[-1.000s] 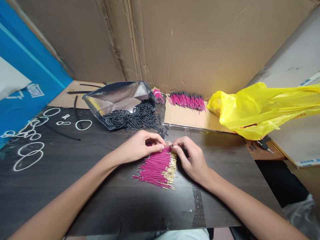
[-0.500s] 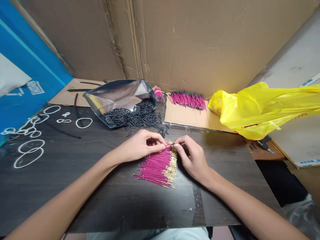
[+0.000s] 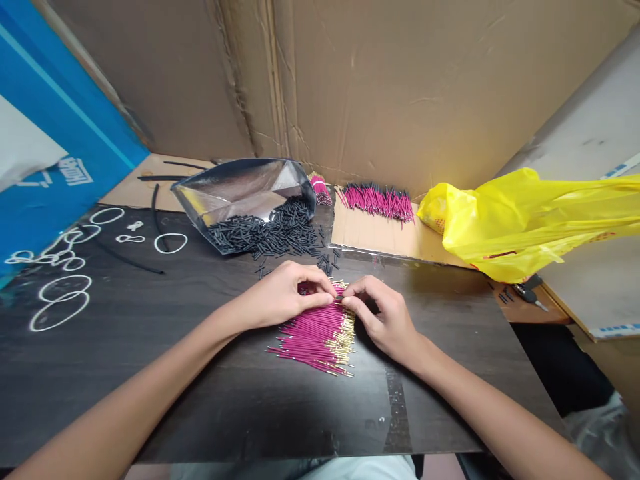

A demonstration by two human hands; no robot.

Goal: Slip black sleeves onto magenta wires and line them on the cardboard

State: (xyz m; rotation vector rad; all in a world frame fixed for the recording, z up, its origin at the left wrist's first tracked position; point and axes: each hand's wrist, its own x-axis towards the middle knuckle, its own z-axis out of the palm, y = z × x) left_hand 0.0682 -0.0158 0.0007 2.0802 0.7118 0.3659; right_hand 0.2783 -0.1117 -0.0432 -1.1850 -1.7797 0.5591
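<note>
A flat pile of magenta wires with gold-coloured ends [image 3: 315, 337] lies in front of me on the dark table. Over its far part, my left hand [image 3: 280, 297] is closed in a pinch on one magenta wire, mostly hidden by the fingers. My right hand [image 3: 385, 317] pinches a short black tube [image 3: 339, 298] at the gold end of that wire. The fingertips of both hands almost meet. How far the tube sits over the wire end is too small to tell.
Behind my hands, an open silver bag [image 3: 235, 190] spills short black tubes [image 3: 285, 230]. Magenta wires with black ends [image 3: 377, 200] lie on cardboard [image 3: 365, 233], beside a banded bundle [image 3: 319, 189]. White rubber bands [image 3: 63, 303] lie left, a yellow plastic bag [image 3: 500, 220] right.
My right hand has moved slightly left, so its fingertips are closer to my left ones. The black tube now shows between them. The view has shifted a little.
</note>
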